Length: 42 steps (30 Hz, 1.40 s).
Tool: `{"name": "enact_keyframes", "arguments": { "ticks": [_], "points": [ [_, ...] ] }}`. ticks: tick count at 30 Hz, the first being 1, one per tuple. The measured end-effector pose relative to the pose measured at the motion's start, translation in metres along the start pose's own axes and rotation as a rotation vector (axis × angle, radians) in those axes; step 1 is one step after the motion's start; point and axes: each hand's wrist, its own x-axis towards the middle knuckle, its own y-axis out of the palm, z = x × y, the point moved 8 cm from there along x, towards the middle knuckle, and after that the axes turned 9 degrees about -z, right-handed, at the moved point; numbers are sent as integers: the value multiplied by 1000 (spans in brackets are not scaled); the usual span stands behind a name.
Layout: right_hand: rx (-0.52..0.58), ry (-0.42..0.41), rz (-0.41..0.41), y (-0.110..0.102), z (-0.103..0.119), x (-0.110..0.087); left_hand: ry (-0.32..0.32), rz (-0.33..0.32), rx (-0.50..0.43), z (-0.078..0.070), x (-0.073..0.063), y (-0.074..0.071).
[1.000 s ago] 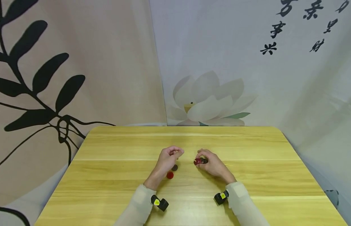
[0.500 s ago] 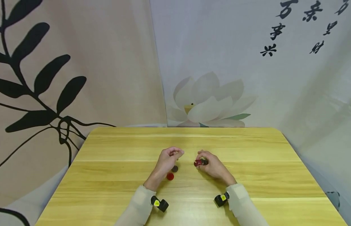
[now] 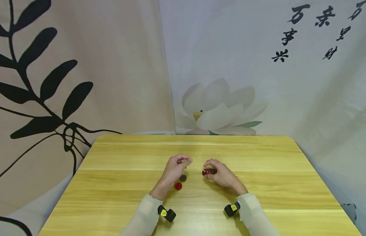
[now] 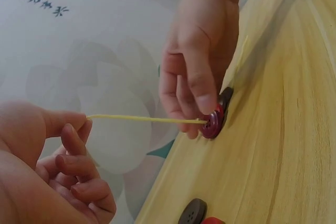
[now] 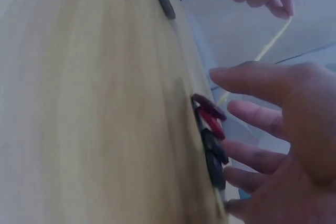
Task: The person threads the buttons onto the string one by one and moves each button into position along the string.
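Note:
My left hand [image 3: 177, 165] pinches one end of a yellow string [image 4: 147, 119] between thumb and forefinger. The string runs taut to the holes of a dark-red button [image 4: 211, 126]. Behind that button, a bright red button [image 5: 212, 124] and dark ones [image 5: 214, 170] lean in a row along the string. My right hand [image 3: 225, 173] is around this row, thumb and fingers spread apart. In the right wrist view its fingertips are close beside the buttons; whether they touch I cannot tell. The string's other end [image 3: 240, 176] trails on the table to the right.
Near my left wrist lie a loose dark-brown button [image 3: 183, 178] and a loose red button [image 3: 178, 186]. The wooden table [image 3: 126, 203] extends around both hands. A printed cloth backdrop [image 3: 129, 65] hangs behind its far edge.
My right forefinger and thumb have spread from the row of buttons. The left hand keeps its pinch on the string. The head view has tilted slightly upward.

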Motion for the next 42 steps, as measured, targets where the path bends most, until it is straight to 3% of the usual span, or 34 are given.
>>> {"name": "enact_keyframes", "arguments": {
  "ticks": [4,8,11,17,31,42],
  "points": [
    [38,-7,-14,0,9,-1,-7,6,8,-11,-7,1],
    [114,-10,-31,0,22,1,-6,11,15,-13,-9,1],
    [185,-22,-22,0,34,3,2,11,13,-2,-3,1],
    [271,-43,-16,4,50,7,3,11,9,-1,-2,1],
    [286,2,11,12,60,9,-9,14,-8,1,-1,1],
    [282,22,-51,-8,95,-1,-14,0,19,4,0,0]
  ]
}}
